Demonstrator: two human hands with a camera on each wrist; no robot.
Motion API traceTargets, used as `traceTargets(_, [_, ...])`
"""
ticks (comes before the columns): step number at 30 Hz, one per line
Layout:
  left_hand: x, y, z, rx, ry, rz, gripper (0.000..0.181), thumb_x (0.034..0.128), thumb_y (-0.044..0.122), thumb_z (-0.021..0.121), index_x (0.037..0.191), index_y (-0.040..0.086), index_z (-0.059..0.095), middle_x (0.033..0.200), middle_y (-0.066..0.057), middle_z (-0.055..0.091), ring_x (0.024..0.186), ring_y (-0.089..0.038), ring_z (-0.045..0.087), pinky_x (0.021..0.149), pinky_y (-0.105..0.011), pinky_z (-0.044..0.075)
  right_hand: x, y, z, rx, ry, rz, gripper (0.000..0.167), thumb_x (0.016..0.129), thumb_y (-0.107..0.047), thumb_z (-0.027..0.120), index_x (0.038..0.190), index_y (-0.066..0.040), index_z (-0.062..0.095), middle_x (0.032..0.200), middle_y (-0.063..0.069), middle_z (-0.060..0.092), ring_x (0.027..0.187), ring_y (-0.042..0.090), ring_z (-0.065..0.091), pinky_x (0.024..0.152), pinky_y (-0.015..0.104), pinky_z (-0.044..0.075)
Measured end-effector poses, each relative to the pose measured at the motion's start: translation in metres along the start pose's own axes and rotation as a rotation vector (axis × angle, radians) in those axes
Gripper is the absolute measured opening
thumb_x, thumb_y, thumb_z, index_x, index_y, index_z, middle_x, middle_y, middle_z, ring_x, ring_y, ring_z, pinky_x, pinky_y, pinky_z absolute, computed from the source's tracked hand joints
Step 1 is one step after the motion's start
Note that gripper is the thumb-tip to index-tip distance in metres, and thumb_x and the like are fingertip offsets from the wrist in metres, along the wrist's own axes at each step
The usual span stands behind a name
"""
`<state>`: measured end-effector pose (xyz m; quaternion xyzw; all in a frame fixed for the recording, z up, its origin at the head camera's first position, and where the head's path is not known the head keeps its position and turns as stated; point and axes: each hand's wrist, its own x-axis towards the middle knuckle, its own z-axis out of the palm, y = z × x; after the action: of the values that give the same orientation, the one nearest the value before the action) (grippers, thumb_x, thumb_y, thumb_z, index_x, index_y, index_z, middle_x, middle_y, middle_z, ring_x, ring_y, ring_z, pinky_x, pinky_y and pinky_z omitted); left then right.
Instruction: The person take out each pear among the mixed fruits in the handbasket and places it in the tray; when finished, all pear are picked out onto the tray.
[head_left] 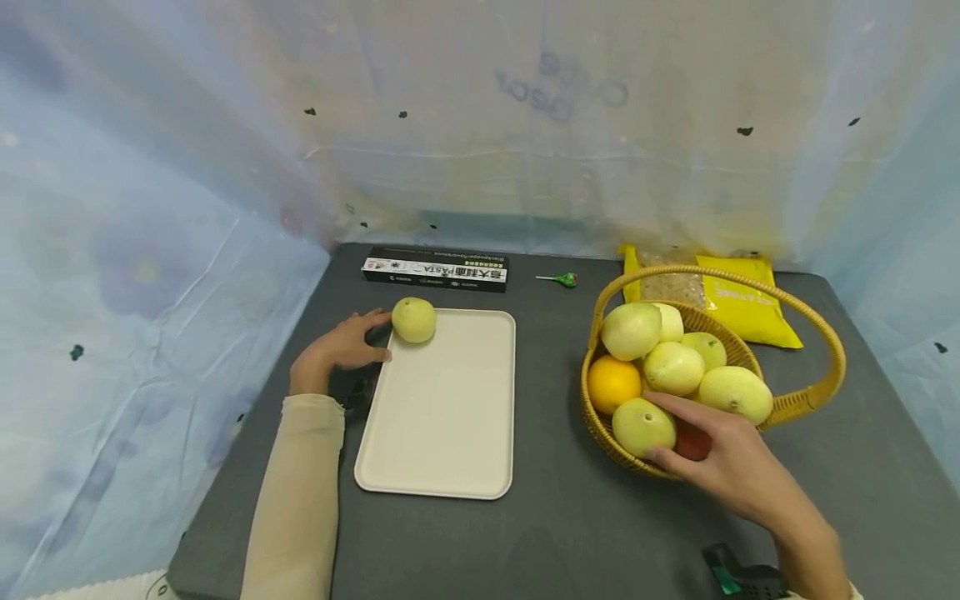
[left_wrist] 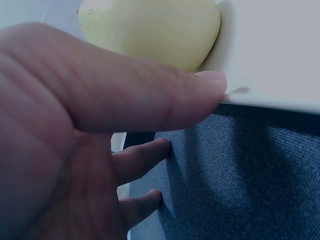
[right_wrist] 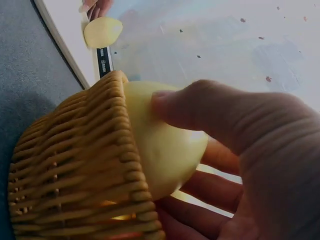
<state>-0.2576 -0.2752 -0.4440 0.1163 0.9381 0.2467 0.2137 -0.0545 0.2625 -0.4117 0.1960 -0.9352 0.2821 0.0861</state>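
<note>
A pale green round fruit point(head_left: 414, 320) sits at the far left corner of a white tray point(head_left: 438, 408). My left hand point(head_left: 347, 346) lies beside that corner, thumb at the tray's edge, fingertips close to the fruit. In the left wrist view the thumb of my left hand point(left_wrist: 100, 90) touches the rim and two fingers reach down to the dark table. At the near side of a wicker basket point(head_left: 607, 442), my right hand point(head_left: 727, 458) grips another pale green fruit point(head_left: 643, 427) between thumb and fingers. The right wrist view shows this fruit point(right_wrist: 165, 145) just inside the basket rim.
The basket also holds an orange point(head_left: 614, 384), a partly hidden red fruit point(head_left: 693, 442) and several pale green fruits point(head_left: 674, 368); its handle point(head_left: 825, 350) arches over the right side. Behind stand a yellow packet point(head_left: 738, 300), a lollipop point(head_left: 568, 280) and a black-and-white pasta box point(head_left: 435, 268).
</note>
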Motion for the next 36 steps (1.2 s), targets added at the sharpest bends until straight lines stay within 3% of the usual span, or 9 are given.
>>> traceTargets(11, [0.000,0.004,-0.002,0.003,0.004,0.002,0.084,0.1046,0.027,0.075,0.174,0.010,0.030,0.182,-0.026,0.013,0.164,-0.062,0.001,0.126,-0.085,0.011,-0.001,-0.001,0.006,0.002,0.013,0.039,0.074,0.082,-0.035,0.099,0.149,-0.023,0.071,0.137,0.000,0.078,0.113,0.006,0.070,0.094,0.001,0.043])
traceTargets(20, [-0.001,0.004,-0.001,-0.002,0.000,-0.004,0.085,0.1043,0.026,0.075,0.174,0.010,0.030,0.182,-0.027,0.013,0.164,-0.062,0.001,0.126,-0.085,0.010,0.005,-0.003,-0.007,0.000,0.073,-0.012,0.077,0.076,-0.027,0.103,0.146,-0.022,0.072,0.134,0.001,0.079,0.110,0.000,0.067,0.096,0.002,0.043])
traceTargets(27, [-0.002,0.002,-0.001,-0.009,-0.002,-0.007,0.085,0.1050,0.027,0.074,0.175,0.010,0.029,0.182,-0.027,0.012,0.164,-0.062,0.000,0.126,-0.085,0.010,0.028,-0.014,-0.021,0.061,0.094,-0.085,0.084,0.073,-0.017,0.104,0.149,-0.028,0.070,0.132,-0.005,0.078,0.103,-0.002,0.066,0.090,0.008,0.050])
traceTargets(32, [-0.002,0.001,-0.001,-0.009,-0.002,-0.007,0.085,0.1050,0.027,0.074,0.175,0.010,0.029,0.182,-0.027,0.012,0.164,-0.063,0.000,0.126,-0.085,0.010,0.050,-0.027,-0.022,0.121,0.087,-0.144,0.086,0.074,-0.012,0.103,0.152,-0.022,0.068,0.140,-0.003,0.076,0.115,-0.006,0.069,0.097,0.007,0.052])
traceTargets(36, [-0.001,0.001,0.000,0.002,-0.002,-0.003,0.085,0.1047,0.028,0.075,0.175,0.010,0.029,0.182,-0.027,0.013,0.164,-0.063,0.001,0.126,-0.085,0.011,0.068,-0.038,-0.018,0.245,0.069,-0.159,0.082,0.078,-0.008,0.100,0.152,-0.018,0.067,0.144,0.001,0.074,0.124,-0.002,0.069,0.103,0.011,0.054])
